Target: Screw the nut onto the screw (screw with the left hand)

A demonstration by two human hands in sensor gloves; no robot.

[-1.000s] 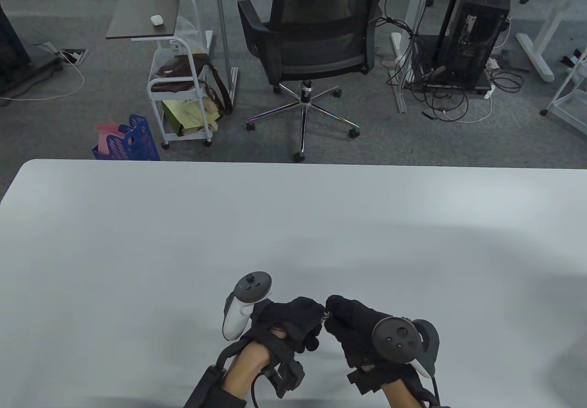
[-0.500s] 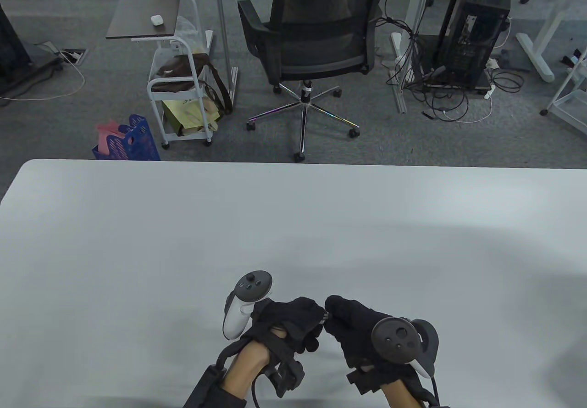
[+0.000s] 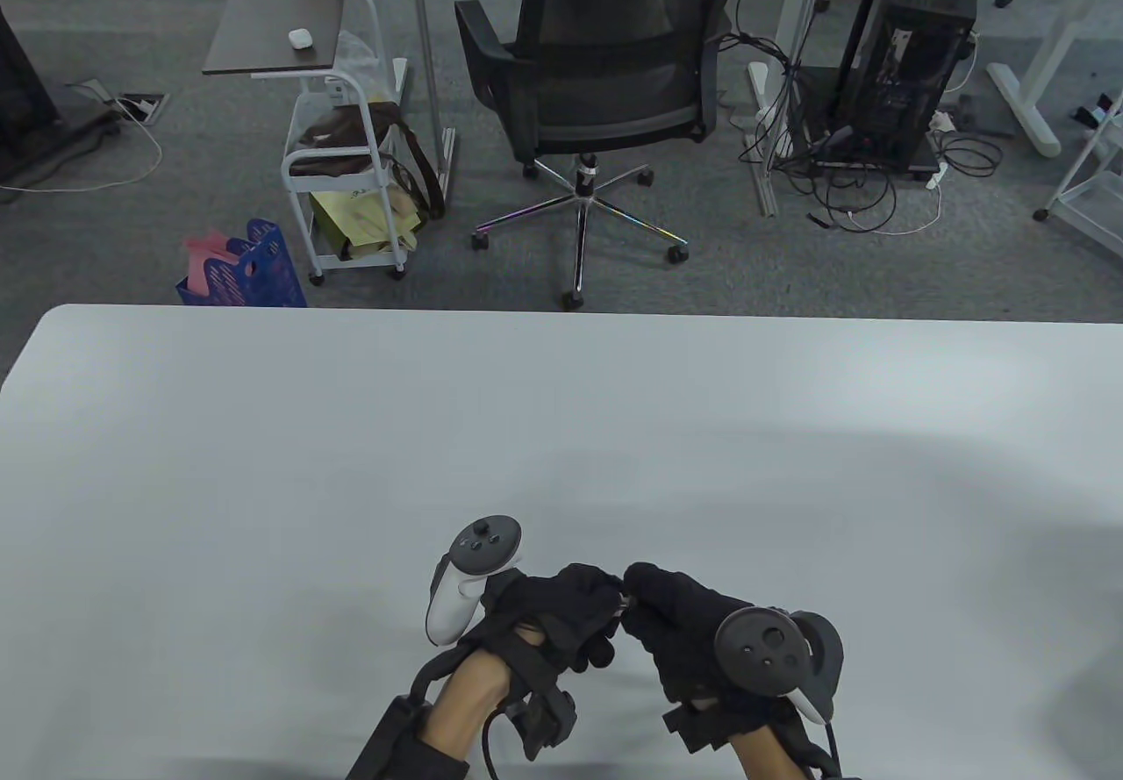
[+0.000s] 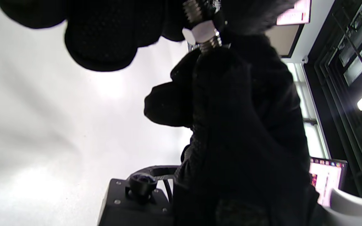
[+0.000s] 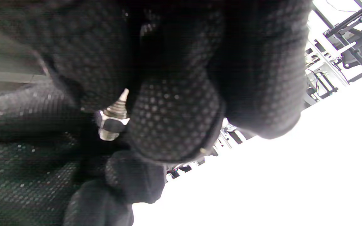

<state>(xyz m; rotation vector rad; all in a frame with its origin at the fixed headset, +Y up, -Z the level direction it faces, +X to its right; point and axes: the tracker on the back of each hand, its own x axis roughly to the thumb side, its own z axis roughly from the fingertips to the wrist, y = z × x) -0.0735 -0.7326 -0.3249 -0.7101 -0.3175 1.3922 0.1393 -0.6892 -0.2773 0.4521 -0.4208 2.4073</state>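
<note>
Steel screw [image 4: 211, 44] bridges the 2 fists above the table [image 3: 263, 464], long axis running hand to hand. Right hand [image 3: 684, 631] pinches 1 end; left hand [image 3: 561, 618] fingertips curl at the other. Nut [image 4: 201, 33] sits partway along the thread, nearer the left hand; whether those fingers pinch nut or shank, cannot tell.

the table view looks down on your white table [image 3: 263, 464] from above and behind you, facing the office chair [image 3: 605, 69] beyond. each wrist view sits very close under your gloved fingers, tilted upward. all three share one spot: the threaded screw [image 4: 214, 45] [image 5: 116, 108] and nut [image 4: 201, 33] [image 5: 113, 124] between your hands.
</note>
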